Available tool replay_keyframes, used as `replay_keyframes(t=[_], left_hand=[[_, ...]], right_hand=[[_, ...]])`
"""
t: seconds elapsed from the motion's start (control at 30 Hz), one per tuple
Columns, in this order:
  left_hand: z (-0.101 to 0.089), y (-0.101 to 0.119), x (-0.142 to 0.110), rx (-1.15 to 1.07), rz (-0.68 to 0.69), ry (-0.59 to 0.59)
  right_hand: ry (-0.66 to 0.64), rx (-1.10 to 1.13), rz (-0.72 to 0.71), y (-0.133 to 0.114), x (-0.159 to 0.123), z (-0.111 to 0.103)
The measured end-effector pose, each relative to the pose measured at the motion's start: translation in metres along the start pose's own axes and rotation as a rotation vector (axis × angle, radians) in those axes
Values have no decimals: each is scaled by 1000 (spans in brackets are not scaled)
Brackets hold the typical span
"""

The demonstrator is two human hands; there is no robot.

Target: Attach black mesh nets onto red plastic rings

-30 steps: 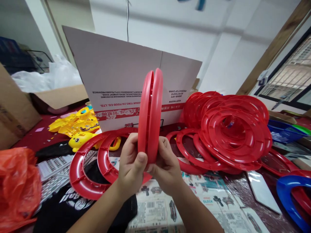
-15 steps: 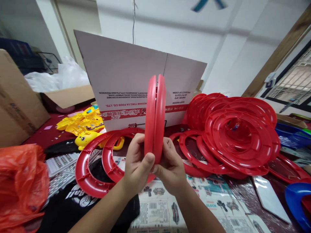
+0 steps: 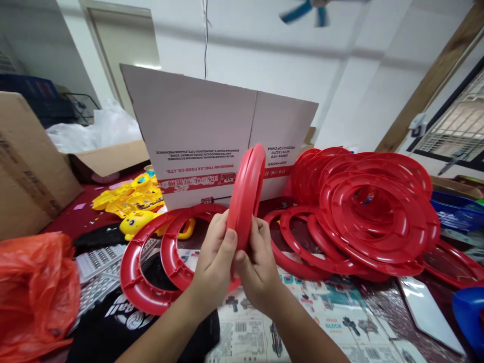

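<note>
Likely, with both hands (image 3: pixel 236 262) clamped low on our two rings (image 3: pixel 246 194), uneven squeezing could misalign them.

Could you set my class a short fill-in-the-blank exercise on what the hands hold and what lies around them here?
1. Both hands, left and right, hold a pair of rings coloured ____.
2. The held rings stand on ____, not flat.
3. Behind the rings stands a white ____ with printed text.
4. The toys at the left are coloured ____.

Missing words: red; edge; carton; yellow
</note>
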State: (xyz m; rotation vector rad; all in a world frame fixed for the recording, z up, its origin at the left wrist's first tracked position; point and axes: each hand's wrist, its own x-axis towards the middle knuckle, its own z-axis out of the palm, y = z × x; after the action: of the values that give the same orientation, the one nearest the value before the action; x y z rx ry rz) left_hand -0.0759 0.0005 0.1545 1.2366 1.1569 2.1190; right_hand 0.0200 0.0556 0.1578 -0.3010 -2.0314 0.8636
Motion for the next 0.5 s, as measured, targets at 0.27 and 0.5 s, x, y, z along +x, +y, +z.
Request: replay_keyframes(t=[0.27, 0.5], left_hand=[[4, -18, -5, -51, 120, 124], [-3, -19, -8, -54, 238, 125]], right_hand=[[94, 12, -50, -1, -10, 11], [59, -84, -84, -12, -15, 3]])
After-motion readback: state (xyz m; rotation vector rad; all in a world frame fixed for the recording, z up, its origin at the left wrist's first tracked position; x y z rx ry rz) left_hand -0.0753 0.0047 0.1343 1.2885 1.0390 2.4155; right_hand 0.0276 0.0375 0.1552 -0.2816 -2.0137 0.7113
